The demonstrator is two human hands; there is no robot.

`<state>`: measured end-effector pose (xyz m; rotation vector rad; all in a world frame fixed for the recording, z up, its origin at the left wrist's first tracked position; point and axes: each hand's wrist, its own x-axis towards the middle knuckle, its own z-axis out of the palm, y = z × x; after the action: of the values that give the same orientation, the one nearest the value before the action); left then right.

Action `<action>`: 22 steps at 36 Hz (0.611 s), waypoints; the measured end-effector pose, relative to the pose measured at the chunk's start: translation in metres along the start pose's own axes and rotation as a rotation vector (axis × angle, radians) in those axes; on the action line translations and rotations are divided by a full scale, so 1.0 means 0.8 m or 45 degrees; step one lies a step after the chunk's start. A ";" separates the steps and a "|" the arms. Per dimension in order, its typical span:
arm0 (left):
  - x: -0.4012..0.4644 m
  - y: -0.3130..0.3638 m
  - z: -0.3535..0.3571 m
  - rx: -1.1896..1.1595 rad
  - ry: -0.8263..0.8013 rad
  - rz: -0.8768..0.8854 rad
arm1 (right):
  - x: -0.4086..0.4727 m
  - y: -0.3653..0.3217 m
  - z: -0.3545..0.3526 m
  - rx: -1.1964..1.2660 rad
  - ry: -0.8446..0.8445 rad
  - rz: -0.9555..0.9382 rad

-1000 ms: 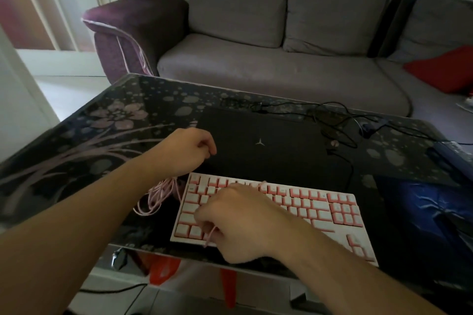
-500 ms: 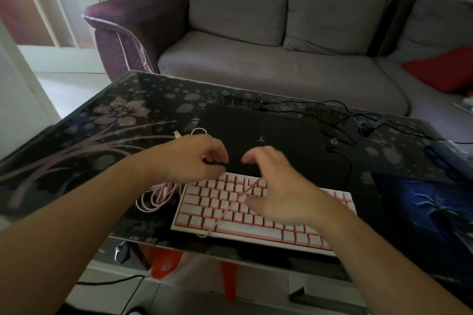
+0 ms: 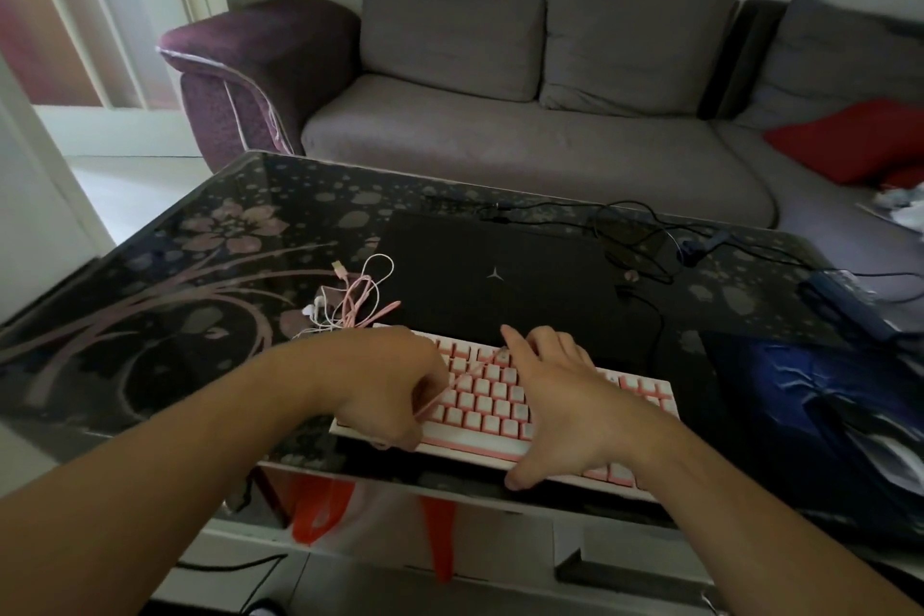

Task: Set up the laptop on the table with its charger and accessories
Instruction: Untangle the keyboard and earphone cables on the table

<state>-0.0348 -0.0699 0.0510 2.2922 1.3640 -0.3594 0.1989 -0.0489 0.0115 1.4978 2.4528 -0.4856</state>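
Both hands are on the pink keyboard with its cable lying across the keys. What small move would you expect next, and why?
Probably the left hand, which pinches the pink cable, draws it off the keyboard toward the loose bundle at the left. The cable crosses the keys diagonally, the right hand steadies the keyboard, and the closed laptop lies just behind.

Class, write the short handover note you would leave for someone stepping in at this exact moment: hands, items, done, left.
Left hand: closed around the pink cable at the keyboard's left end.
Right hand: open, resting on the keys.
Laptop: shut, flat behind the keyboard; black charger leads lie at its far right.
Loose pink and white cable bundle sits left of the laptop.
Done: items on the table.
Left: open the laptop and connect the cables.
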 end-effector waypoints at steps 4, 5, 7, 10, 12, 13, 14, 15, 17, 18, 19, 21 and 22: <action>-0.013 -0.017 -0.013 -0.180 -0.024 -0.047 | -0.007 0.006 0.000 0.037 -0.010 0.029; -0.016 -0.022 -0.014 -0.275 -0.073 -0.065 | -0.008 0.006 -0.001 0.041 -0.008 0.027; -0.021 -0.035 -0.016 -0.448 -0.217 -0.100 | -0.010 0.007 -0.002 0.041 -0.007 0.034; -0.027 -0.051 -0.014 -0.462 -0.264 -0.124 | -0.010 0.007 -0.001 0.036 -0.010 0.046; -0.028 -0.056 -0.012 -0.456 -0.172 -0.120 | -0.011 0.007 0.000 0.044 -0.019 0.055; -0.028 -0.056 -0.012 -0.454 -0.101 -0.113 | -0.012 0.007 0.001 0.046 -0.028 0.058; -0.027 -0.058 -0.012 -0.451 -0.017 -0.110 | -0.013 0.006 0.002 0.045 -0.037 0.057; -0.026 -0.057 -0.013 -0.454 0.073 -0.118 | -0.013 0.005 0.002 0.041 -0.045 0.051; -0.024 -0.058 -0.013 -0.469 0.225 -0.174 | -0.014 0.002 0.003 0.021 -0.043 0.033; -0.022 -0.059 -0.013 -0.489 0.275 -0.213 | -0.014 0.001 0.003 0.012 -0.037 0.021; -0.021 -0.061 -0.013 -0.525 0.314 -0.250 | -0.014 0.001 0.003 0.012 -0.036 0.006; -0.019 -0.067 -0.013 -0.582 0.419 -0.345 | -0.016 0.001 0.003 0.028 -0.059 -0.036; -0.018 -0.071 -0.013 -0.570 0.496 -0.391 | -0.018 0.001 0.003 0.038 -0.074 -0.060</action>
<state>-0.0917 -0.0521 0.0529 1.8392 1.7787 0.2968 0.2064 -0.0615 0.0141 1.4189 2.4515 -0.5687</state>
